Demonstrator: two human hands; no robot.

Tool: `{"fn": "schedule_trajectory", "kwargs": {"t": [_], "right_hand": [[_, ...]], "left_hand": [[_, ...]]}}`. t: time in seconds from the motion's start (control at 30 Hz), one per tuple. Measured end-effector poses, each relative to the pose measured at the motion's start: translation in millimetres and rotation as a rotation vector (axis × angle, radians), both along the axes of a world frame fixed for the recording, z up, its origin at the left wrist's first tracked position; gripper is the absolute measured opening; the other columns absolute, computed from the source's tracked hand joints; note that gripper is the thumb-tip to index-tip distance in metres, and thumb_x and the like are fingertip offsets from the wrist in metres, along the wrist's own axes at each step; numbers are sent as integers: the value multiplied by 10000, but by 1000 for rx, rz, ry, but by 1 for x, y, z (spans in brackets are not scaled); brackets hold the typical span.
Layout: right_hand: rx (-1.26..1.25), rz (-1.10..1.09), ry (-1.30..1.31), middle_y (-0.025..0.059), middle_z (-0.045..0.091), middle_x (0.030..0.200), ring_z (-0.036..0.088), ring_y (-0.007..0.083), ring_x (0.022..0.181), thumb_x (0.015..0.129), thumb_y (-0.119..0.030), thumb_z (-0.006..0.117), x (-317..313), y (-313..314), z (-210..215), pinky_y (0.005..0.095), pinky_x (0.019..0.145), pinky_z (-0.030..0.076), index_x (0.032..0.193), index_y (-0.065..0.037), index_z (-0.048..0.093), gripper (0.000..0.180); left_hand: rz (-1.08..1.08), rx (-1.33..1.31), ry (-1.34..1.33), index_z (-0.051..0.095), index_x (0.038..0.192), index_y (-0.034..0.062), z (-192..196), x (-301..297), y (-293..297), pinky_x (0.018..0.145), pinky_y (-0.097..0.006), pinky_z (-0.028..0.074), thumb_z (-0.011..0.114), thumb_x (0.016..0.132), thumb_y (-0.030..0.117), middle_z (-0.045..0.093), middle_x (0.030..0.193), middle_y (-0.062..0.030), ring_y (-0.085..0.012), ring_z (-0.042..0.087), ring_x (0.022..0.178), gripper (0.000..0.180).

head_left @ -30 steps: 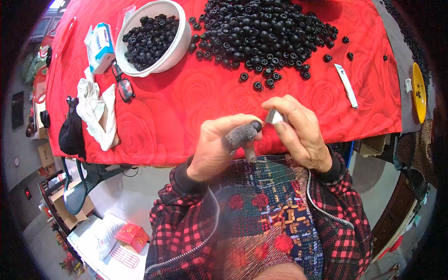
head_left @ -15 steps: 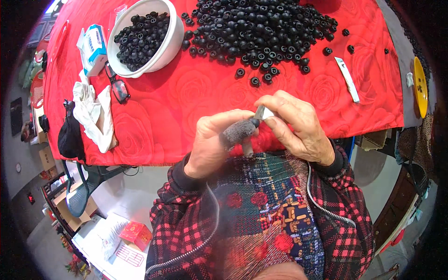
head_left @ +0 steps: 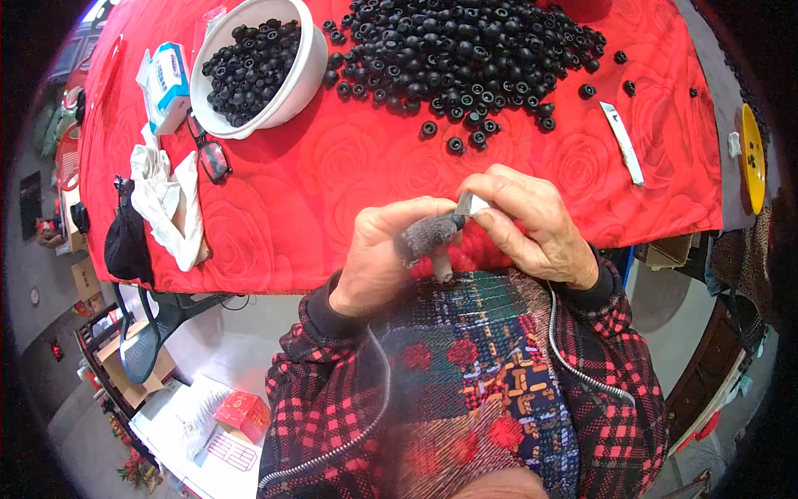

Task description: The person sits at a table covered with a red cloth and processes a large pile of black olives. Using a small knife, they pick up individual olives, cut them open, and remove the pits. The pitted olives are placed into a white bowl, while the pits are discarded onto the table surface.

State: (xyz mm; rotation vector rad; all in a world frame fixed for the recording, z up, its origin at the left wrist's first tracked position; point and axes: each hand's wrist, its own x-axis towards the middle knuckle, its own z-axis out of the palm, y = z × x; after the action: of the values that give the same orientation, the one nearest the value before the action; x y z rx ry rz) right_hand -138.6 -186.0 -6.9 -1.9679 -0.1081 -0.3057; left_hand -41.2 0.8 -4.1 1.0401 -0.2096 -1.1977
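My left hand (head_left: 384, 259) is curled at the table's near edge, with a grey knitted cover (head_left: 428, 234) on one finger. That covered fingertip touches a small silvery blade (head_left: 470, 204), which my right hand (head_left: 532, 226) pinches. Anything between the left fingers is hidden. A wide heap of small black rubber rings (head_left: 465, 50) lies on the red rose-patterned tablecloth (head_left: 332, 183) beyond my hands. A white bowl (head_left: 306, 71) at the back left holds more of the rings.
Left of the bowl lie a tissue pack (head_left: 166, 76), dark glasses (head_left: 212, 156), a white cloth (head_left: 166, 208) and a black pouch (head_left: 129, 245). A white-handled knife (head_left: 622, 143) lies at the right, with a yellow disc (head_left: 752, 158) beyond it. Below the table are a chair and boxes (head_left: 243, 413).
Both hands stay pressed together at the table edge. The blade tip shifts slightly against the grey-covered finger.
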Motion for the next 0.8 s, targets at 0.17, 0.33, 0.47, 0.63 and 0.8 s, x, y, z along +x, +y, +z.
{"fn": "schedule_trajectory", "kwargs": {"t": [0.17,0.33,0.47,0.63,0.8], "right_hand": [[2,2,13,156,574,813,584,335,731,842,-76,596,1,-2,-1,395,620,464,1012,3,583,188],[-74,40,-4,142,553,784,573,325,704,826,-82,609,0,-5,-6,397,598,456,1007,-3,579,199],[16,226,-91,123,574,764,556,278,643,790,-26,600,-11,5,9,373,577,441,1033,28,594,249],[-92,-27,-151,117,538,732,545,281,622,711,-56,682,-3,2,19,383,544,427,1075,14,590,382],[-287,-99,-340,90,525,687,519,258,571,630,-39,687,10,17,8,369,509,415,1039,35,591,427]], "left_hand": [[11,24,0,629,1099,-35,-2,-1,-2,566,-248,494,551,934,101,645,896,-86,-133,613,660,228],[73,43,51,625,1089,-42,-6,0,-4,537,-257,499,557,929,108,644,877,-89,-140,607,612,230],[182,91,93,612,1060,-34,-8,4,-4,511,-271,500,564,931,165,631,835,-84,-147,599,589,242],[23,96,22,633,1037,-25,-4,1,-2,498,-272,510,581,927,169,643,823,-83,-152,617,592,229],[-44,-76,150,634,1070,7,-6,0,2,560,-252,493,559,938,146,668,869,-63,-104,595,634,206]]}}
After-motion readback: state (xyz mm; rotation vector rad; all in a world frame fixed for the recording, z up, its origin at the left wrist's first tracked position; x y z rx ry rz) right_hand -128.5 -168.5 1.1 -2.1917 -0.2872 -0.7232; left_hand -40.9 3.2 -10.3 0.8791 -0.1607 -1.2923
